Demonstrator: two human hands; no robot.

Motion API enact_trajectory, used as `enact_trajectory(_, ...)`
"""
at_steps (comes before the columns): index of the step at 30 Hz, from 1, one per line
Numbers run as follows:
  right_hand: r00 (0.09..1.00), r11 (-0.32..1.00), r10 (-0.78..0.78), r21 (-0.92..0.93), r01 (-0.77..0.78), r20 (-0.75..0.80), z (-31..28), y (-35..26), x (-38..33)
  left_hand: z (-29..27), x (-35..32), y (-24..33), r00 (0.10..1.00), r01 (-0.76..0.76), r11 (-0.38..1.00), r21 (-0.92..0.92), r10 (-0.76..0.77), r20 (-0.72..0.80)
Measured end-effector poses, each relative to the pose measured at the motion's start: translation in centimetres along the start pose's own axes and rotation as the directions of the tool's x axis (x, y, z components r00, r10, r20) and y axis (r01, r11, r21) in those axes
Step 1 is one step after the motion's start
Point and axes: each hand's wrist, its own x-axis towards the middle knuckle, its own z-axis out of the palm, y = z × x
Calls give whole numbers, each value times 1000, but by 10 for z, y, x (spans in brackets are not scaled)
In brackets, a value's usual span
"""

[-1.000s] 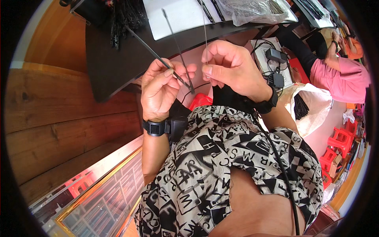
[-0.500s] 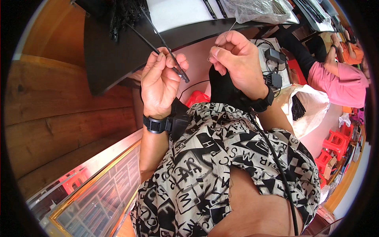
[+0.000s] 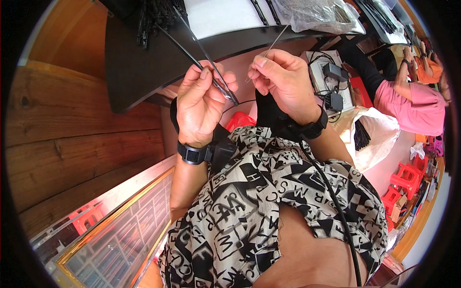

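Observation:
My left hand (image 3: 204,103) pinches a pair of thin black strips (image 3: 192,48) that run up and left toward the dark table. My right hand (image 3: 283,79) pinches a thin silver wire (image 3: 273,44) that slants up to the table's edge, its lower end bent near my fingertips. The two hands are close together at chest height, a small gap between them. Both wrists wear black bands. A patterned black-and-cream garment (image 3: 269,206) covers my lap below.
A dark table (image 3: 144,67) holds a white sheet (image 3: 221,17), a pile of black strips (image 3: 153,19) and a clear plastic bag (image 3: 317,14). A wooden wall (image 3: 62,139) is on the left. Another person in a pink top (image 3: 408,108) sits at right, near red stools (image 3: 406,182).
Both hands have risen toward the table edge and drawn a little closer. The black strips now point more steeply up-left.

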Motion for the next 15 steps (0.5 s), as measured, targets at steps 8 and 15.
enact_trajectory(8, 1000, 994, -21, 103, 20, 4, 5, 4, -1, -4, 3, -3, 999, -24, 1000, 9, 23, 34)
enact_trajectory(15, 999, 966, 12, 258, -20, 32, -1, 13, 4, -5, 2, -5, 999, -42, 999, -14, 42, -26)
